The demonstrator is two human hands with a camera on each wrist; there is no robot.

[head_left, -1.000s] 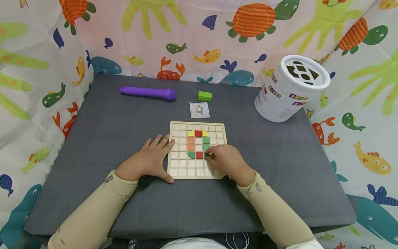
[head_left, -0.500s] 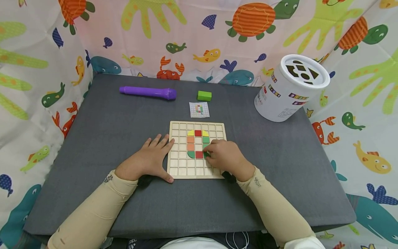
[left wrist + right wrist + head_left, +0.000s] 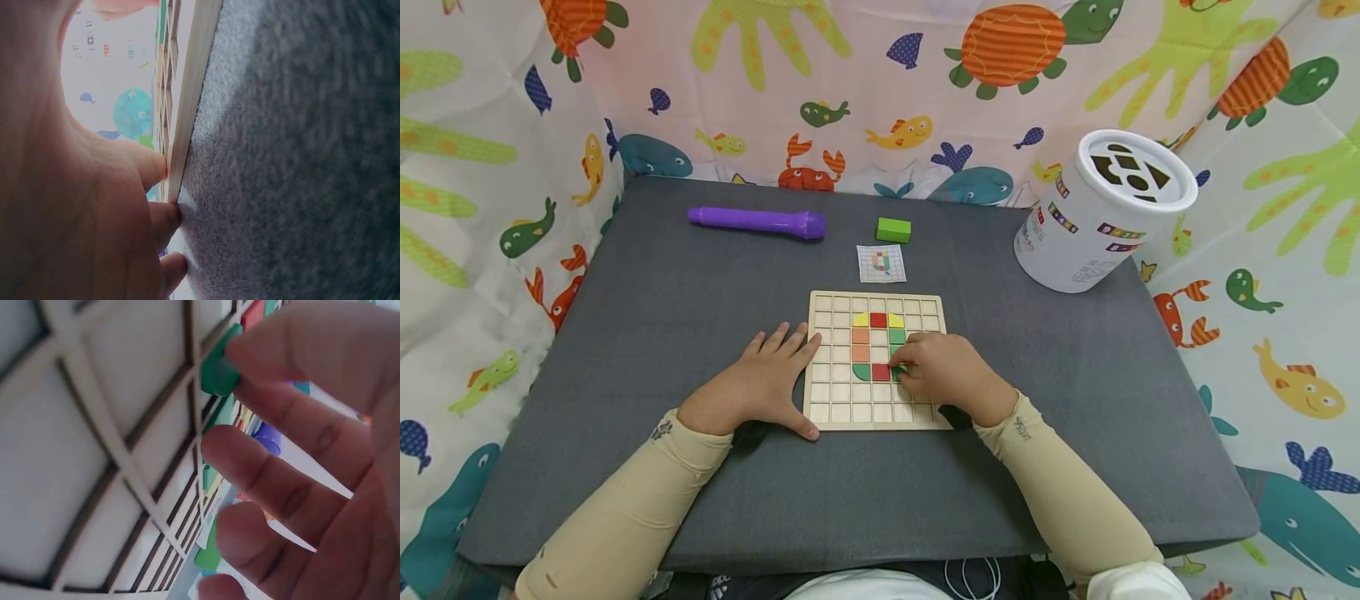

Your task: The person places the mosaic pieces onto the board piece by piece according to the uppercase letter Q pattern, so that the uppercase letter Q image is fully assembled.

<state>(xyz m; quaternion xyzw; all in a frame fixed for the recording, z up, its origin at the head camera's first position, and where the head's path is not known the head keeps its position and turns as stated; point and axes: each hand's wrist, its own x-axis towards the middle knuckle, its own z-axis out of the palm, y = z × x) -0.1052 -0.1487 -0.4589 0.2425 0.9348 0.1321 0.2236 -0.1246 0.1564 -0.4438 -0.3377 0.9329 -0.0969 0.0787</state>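
Note:
A wooden grid board lies in the middle of the table, with a ring of coloured tiles set in its squares. Yellow, red, orange and green pieces make up this ring. My left hand rests spread along the board's left edge; in the left wrist view its fingertips are against the wooden side. At the ring's lower right corner, my right hand pinches a green tile between thumb and index finger. That tile sits at its grid square, tilted in the right wrist view and mostly covered by fingers in the head view.
Behind the board lie a small pattern card and a green block. A purple stick lies at the back left. A white bucket with shape holes in its lid stands at the back right. Patterned cloth surrounds the table.
My right hand has shifted slightly left and up over the ring's lower right corner, its fingers still at the green tile. My left hand and the board stay in place.

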